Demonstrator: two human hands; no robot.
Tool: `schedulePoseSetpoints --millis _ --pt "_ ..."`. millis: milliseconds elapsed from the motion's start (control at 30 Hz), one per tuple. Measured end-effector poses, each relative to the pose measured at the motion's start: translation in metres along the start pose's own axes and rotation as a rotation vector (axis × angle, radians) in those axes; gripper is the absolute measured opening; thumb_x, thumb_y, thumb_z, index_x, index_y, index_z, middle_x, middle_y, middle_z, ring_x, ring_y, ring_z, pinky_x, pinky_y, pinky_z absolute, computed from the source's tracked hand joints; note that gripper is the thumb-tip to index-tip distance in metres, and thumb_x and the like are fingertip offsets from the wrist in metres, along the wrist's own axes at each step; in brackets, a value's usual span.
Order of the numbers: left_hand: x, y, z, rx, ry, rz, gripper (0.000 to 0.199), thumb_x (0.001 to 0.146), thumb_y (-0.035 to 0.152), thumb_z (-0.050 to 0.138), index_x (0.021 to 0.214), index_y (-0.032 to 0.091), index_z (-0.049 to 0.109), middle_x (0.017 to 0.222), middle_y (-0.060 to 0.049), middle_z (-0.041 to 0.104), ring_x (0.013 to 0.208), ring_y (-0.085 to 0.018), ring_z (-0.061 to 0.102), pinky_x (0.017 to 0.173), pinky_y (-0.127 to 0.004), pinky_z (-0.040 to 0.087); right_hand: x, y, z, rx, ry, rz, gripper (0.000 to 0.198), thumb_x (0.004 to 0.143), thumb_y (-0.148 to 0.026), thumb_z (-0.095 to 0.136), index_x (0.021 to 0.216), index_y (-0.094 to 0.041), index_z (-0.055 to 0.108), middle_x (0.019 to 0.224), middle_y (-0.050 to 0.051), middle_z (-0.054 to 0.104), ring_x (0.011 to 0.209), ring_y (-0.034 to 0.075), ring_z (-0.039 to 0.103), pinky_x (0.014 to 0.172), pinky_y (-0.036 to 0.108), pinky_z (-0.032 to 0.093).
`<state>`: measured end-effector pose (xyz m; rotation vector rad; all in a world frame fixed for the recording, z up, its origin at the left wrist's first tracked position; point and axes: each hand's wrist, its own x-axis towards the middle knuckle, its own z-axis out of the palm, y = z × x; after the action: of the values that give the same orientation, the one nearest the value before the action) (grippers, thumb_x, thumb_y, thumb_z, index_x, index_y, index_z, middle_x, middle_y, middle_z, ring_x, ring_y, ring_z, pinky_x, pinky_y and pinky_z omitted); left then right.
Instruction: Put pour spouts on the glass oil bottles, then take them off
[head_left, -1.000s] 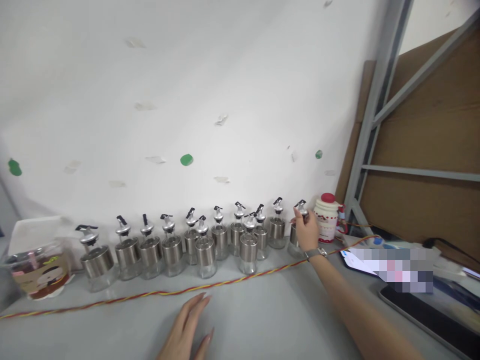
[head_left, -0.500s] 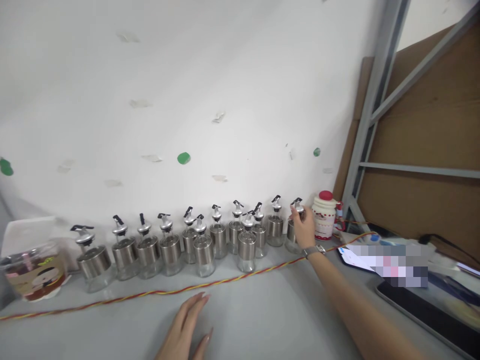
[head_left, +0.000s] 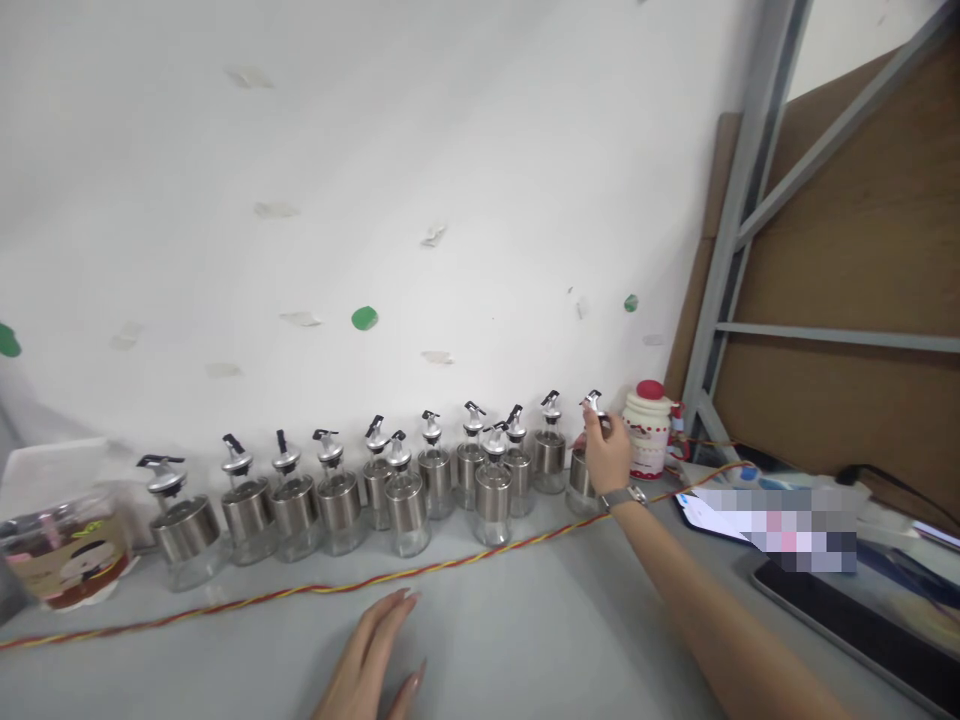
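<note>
My right hand (head_left: 609, 450), with a watch at its wrist, has its fingers closed round the neck of the rightmost oil dispenser bottle (head_left: 581, 484). That bottle has a glass base, a steel sleeve and a silver pour spout with a black lever; it stands upright, partly hidden by the hand. My left hand (head_left: 371, 655) hovers low at the front with fingers apart, holding nothing. Several matching oil bottles (head_left: 493, 495) stand in an uneven row along the wall, the leftmost bottle (head_left: 186, 530) nearest the plastic container.
A red-and-yellow twisted cord (head_left: 330, 588) crosses the grey table before the bottles. Right of my hand stands a cream jar with a red lid (head_left: 646, 440). A dark tablet-like device (head_left: 847, 635) lies at the right. A clear container (head_left: 71, 550) sits far left, and a metal frame (head_left: 724, 280) rises at right.
The view has shifted slightly. My right hand keeps its grip at the rightmost bottle, which has shifted very little, if at all. My left hand stays almost still.
</note>
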<state>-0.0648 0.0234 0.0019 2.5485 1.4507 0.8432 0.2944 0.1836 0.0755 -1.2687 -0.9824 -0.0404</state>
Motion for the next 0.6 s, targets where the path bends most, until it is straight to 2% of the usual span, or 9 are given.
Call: schedulePoseSetpoints --millis 133,300,367,400,433,500,600 --pt "0.000 0.001 0.000 0.011 -0.009 -0.003 0.045 0.082 0.013 0.039 0.127 0.020 0.038 0.126 -0.010 0.050 0.116 -0.018 0.047 0.095 -0.034 0.041 0.002 -0.005 -0.001 -0.010 0.006 -0.067 0.041 0.076 -0.058 0.045 0.080 -0.018 0.053 0.058 0.001 0.057 0.058 0.020 0.053 0.062 0.032 0.039" --pt "0.001 -0.003 -0.002 0.006 -0.043 0.020 0.047 0.081 0.012 0.039 0.127 0.020 0.037 0.127 -0.009 0.049 0.117 -0.018 0.046 0.095 -0.033 0.041 0.003 -0.029 -0.003 0.011 0.106 -0.160 0.045 0.074 -0.057 0.047 0.094 -0.016 0.051 0.093 0.010 0.055 0.092 0.024 0.047 0.081 0.037 0.035" --pt "0.001 -0.003 -0.001 -0.005 -0.033 0.015 0.048 0.081 0.012 0.039 0.128 0.021 0.036 0.128 -0.008 0.048 0.118 -0.018 0.045 0.096 -0.034 0.040 -0.001 -0.054 -0.004 0.051 0.098 -0.181 0.040 0.079 -0.053 0.043 0.095 -0.016 0.050 0.089 0.008 0.055 0.087 0.021 0.049 0.078 0.034 0.037" --pt "0.000 -0.002 0.001 -0.017 -0.016 0.006 0.048 0.082 0.012 0.039 0.129 0.022 0.034 0.128 -0.008 0.047 0.118 -0.018 0.045 0.095 -0.034 0.041 -0.006 -0.069 -0.005 0.076 0.063 -0.191 0.036 0.082 -0.050 0.040 0.092 -0.018 0.050 0.079 0.004 0.055 0.077 0.018 0.051 0.072 0.031 0.040" --pt "0.000 -0.001 0.002 -0.029 0.017 -0.015 0.049 0.083 0.014 0.038 0.130 0.022 0.031 0.129 -0.008 0.046 0.118 -0.019 0.044 0.095 -0.034 0.041 -0.012 -0.085 -0.007 0.112 -0.002 -0.204 0.033 0.084 -0.048 0.036 0.086 -0.019 0.051 0.068 0.000 0.054 0.066 0.016 0.052 0.066 0.029 0.041" --pt "-0.001 0.003 0.004 -0.049 0.110 -0.074 0.051 0.084 0.017 0.037 0.133 0.023 0.024 0.132 -0.009 0.041 0.119 -0.021 0.044 0.093 -0.037 0.043 -0.031 -0.118 -0.011 0.232 -0.355 -0.241 0.031 0.084 -0.047 0.039 0.076 -0.020 0.053 0.059 -0.003 0.051 0.056 0.013 0.050 0.057 0.026 0.041" --pt "0.000 0.011 0.002 -0.043 0.242 -0.136 0.055 0.087 0.020 0.033 0.136 0.025 0.010 0.138 -0.011 0.032 0.121 -0.023 0.041 0.093 -0.040 0.043 -0.069 -0.150 -0.013 0.202 -1.040 -0.390 0.028 0.074 -0.049 0.055 0.072 -0.022 0.059 0.062 -0.002 0.057 0.054 0.013 0.051 0.049 0.023 0.039"
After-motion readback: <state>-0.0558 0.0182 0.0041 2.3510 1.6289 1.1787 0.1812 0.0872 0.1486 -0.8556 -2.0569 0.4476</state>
